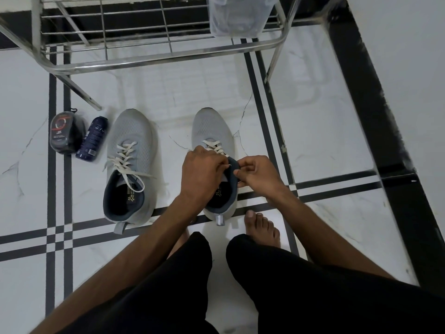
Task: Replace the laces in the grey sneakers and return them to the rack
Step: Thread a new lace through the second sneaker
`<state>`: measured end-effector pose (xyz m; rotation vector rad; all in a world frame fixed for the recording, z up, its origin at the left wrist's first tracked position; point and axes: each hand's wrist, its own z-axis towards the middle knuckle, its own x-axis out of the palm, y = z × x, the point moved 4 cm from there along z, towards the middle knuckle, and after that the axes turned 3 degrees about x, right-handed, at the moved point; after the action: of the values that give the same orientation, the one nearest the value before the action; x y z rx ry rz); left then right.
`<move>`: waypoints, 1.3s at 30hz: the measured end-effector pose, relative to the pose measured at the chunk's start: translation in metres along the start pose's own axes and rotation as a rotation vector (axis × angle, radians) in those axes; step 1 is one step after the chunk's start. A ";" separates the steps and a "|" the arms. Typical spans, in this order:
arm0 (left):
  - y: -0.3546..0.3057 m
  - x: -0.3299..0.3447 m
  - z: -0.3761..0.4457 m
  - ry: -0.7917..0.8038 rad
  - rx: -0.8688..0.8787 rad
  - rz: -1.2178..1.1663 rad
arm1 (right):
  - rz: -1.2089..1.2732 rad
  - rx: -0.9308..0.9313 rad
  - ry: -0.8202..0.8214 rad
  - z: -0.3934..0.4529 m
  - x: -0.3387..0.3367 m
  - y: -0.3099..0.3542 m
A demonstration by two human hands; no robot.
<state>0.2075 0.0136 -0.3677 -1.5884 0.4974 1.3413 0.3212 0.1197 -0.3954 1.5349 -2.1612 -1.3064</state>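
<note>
Shoe-care pack (64,132): far left of the frame, dark rounded container with a red ring on its label, lying on the white tiled floor (337,131).
Spray can (92,139): dark blue, lying just right of the pack, touching or nearly touching it.
Left sneaker (131,165): left of centre, grey mesh, toe toward the top of the frame, standing on the floor; cream laces (125,156) threaded through, loose ends trailing over both sides and into the dark collar.
Left hand (202,169): centre of the frame, over the inner side of the right sneaker's collar, fingers curled, pinching at the lace end; exact hold partly hidden.
Right sneaker (213,130): centre, grey, toe toward the top, on the floor; cream lace crossing only the lower eyelets.
Right hand (258,173): right of centre, fingers curled, pinching the dark collar edge or a lace end there; cannot tell which.
Bare foot (262,227): lower centre right, just behind the right sneaker's heel.
Rack (154,60): metal wire shelf across the top of the frame, well apart from both sneakers.
</note>
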 end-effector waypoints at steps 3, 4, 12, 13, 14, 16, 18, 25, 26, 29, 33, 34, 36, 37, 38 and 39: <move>0.000 0.001 0.003 0.015 0.014 -0.014 | -0.075 -0.040 0.003 0.000 0.000 0.002; 0.000 0.001 0.004 0.022 0.007 -0.032 | -0.116 -0.067 0.015 0.000 0.001 0.004; 0.006 0.002 0.003 -0.020 -0.034 -0.152 | 0.046 -0.051 0.109 0.000 -0.004 0.007; 0.007 0.002 0.001 -0.036 -0.039 -0.154 | -0.011 -0.090 0.097 0.001 -0.004 0.009; 0.008 0.001 -0.001 -0.050 -0.051 -0.154 | -0.056 -0.129 0.077 0.003 -0.004 0.012; 0.014 -0.001 -0.009 -0.058 -0.105 -0.171 | -0.142 -0.189 0.050 0.006 -0.002 0.019; 0.027 -0.001 -0.023 -0.054 -0.202 -0.248 | -0.255 -0.231 0.022 0.008 -0.002 0.024; 0.064 0.006 -0.060 -0.060 -0.525 -0.493 | -0.175 -0.034 -0.209 0.011 -0.031 -0.020; 0.066 0.006 -0.059 -0.065 -0.544 -0.514 | -0.160 0.062 -0.287 0.008 -0.045 -0.033; 0.068 0.003 -0.058 -0.053 -0.561 -0.520 | -0.319 0.324 -0.481 -0.010 -0.081 -0.065; 0.064 0.001 -0.056 -0.051 -0.504 -0.465 | -0.577 -0.033 -0.454 -0.026 -0.043 -0.030; 0.062 0.001 -0.056 -0.050 -0.495 -0.454 | -0.579 -0.196 -0.357 -0.026 -0.023 -0.013; 0.060 -0.001 -0.054 -0.047 -0.481 -0.417 | -0.561 -0.420 -0.186 -0.024 0.014 0.014; 0.061 -0.001 -0.054 -0.045 -0.484 -0.415 | -0.559 -0.441 -0.160 -0.020 0.021 0.021; 0.063 -0.001 -0.055 -0.045 -0.498 -0.437 | -0.545 -0.394 -0.169 -0.015 0.020 0.021; 0.067 -0.002 -0.056 -0.053 -0.521 -0.466 | -0.519 -0.320 -0.197 -0.011 0.013 0.016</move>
<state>0.1831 -0.0647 -0.3969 -1.9251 -0.2764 1.1948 0.3110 0.1040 -0.3816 1.9620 -1.5805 -1.9204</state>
